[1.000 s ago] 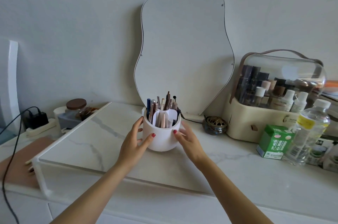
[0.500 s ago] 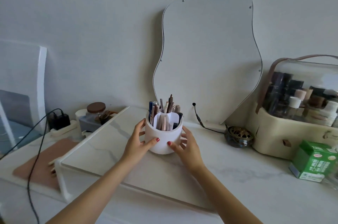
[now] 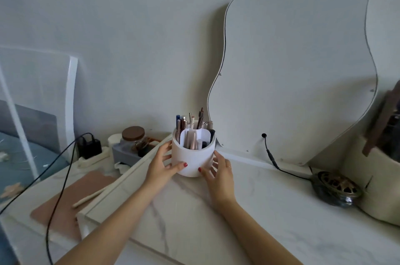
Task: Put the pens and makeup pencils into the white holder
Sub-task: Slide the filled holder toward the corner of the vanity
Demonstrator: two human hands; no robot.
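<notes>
The white holder (image 3: 193, 157) stands upright on a marble-patterned raised shelf (image 3: 249, 210), near its back left corner. Several pens and makeup pencils (image 3: 190, 129) stick up out of its compartments. My left hand (image 3: 161, 165) clasps the holder's left side and my right hand (image 3: 218, 172) clasps its right side, thumbs on the front. One pale stick (image 3: 92, 196) lies on a tan mat left of the shelf.
A wavy-edged mirror (image 3: 298, 69) leans on the wall behind the holder, with a black cable (image 3: 272, 158) plugged in. A dark round dish (image 3: 336, 187) and a cream organiser (image 3: 381, 178) stand at right. A jar with a brown lid (image 3: 133, 138) and a charger (image 3: 89, 145) stand at left.
Both hands have slid the holder back and left toward the shelf's rear corner, and my view has swung left, so the bottles and green box are out of sight.
</notes>
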